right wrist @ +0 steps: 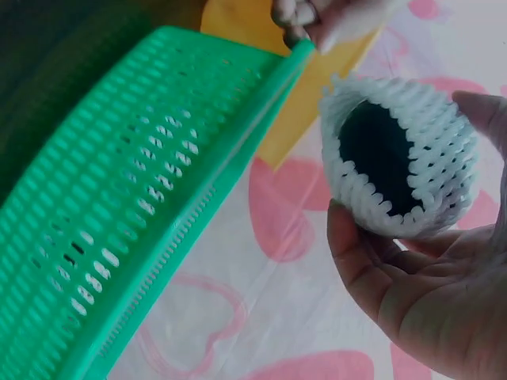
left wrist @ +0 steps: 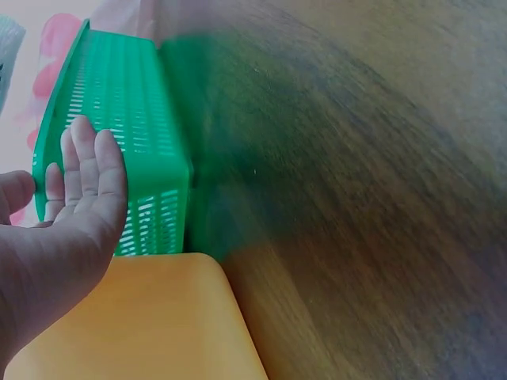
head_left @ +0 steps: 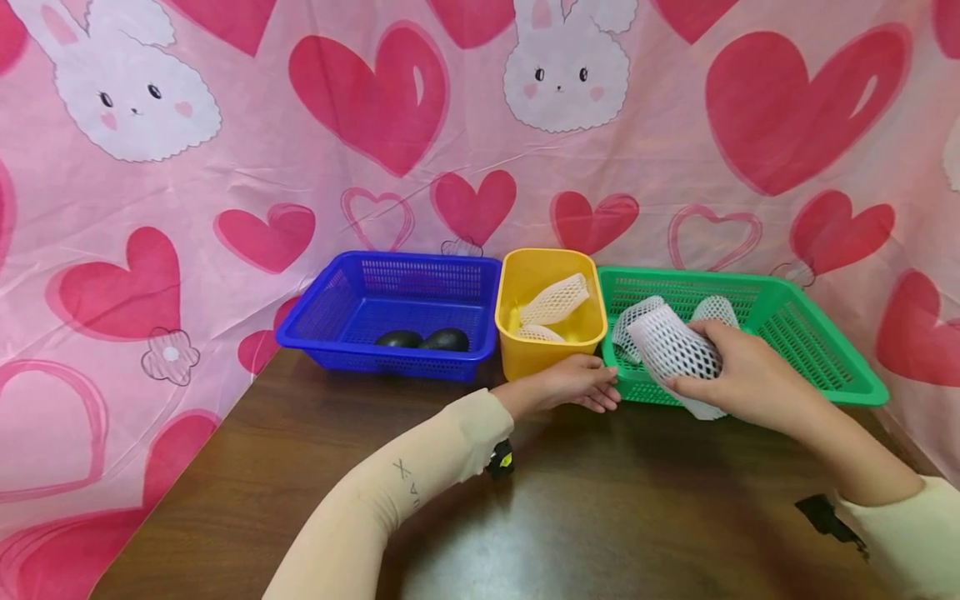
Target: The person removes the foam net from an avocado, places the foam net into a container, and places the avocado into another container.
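Note:
My right hand grips a white foam net sleeve above the front rim of the green basket. In the right wrist view a dark, smooth, oval fruit shows through the sleeve's open end. More foam-netted pieces lie behind it in the basket. My left hand is at the green basket's front left corner, in front of the yellow bin, with its fingers extended in the left wrist view. Whether it touches the rim is hard to tell.
A blue basket at the left holds two black oval fruits. Between the baskets, the yellow bin contains foam net sleeves and something small and yellow. All stand on a brown wooden table against a heart-patterned cloth.

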A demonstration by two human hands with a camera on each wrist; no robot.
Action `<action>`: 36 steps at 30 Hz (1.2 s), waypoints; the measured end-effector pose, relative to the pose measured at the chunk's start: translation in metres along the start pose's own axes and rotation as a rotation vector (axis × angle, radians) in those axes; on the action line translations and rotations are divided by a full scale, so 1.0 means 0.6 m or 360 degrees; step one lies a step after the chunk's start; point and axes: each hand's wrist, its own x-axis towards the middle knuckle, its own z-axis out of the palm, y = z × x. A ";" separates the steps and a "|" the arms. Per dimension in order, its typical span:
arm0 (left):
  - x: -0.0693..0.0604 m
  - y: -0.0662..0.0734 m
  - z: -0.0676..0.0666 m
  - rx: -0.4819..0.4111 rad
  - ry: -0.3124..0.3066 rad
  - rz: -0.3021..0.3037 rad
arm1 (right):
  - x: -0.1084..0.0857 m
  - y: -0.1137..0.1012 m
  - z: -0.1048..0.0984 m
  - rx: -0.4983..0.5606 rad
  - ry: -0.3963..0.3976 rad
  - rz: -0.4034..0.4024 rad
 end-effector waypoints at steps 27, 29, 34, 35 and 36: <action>-0.098 -0.038 -0.078 0.0201 0.0077 0.0057 | 0.001 -0.049 0.119 0.0095 -0.0055 -0.0390; -0.108 -0.043 -0.087 0.0204 0.0109 0.0074 | 0.003 -0.050 0.126 0.0088 -0.0059 -0.0402; -0.130 -0.056 -0.110 0.0221 0.0159 0.0081 | 0.007 -0.052 0.144 0.0067 -0.0101 -0.0422; -0.135 -0.058 -0.113 0.0234 0.0165 0.0074 | 0.008 -0.052 0.148 0.0064 -0.0117 -0.0425; -0.139 -0.059 -0.116 0.0251 0.0169 0.0066 | 0.009 -0.052 0.152 0.0060 -0.0134 -0.0428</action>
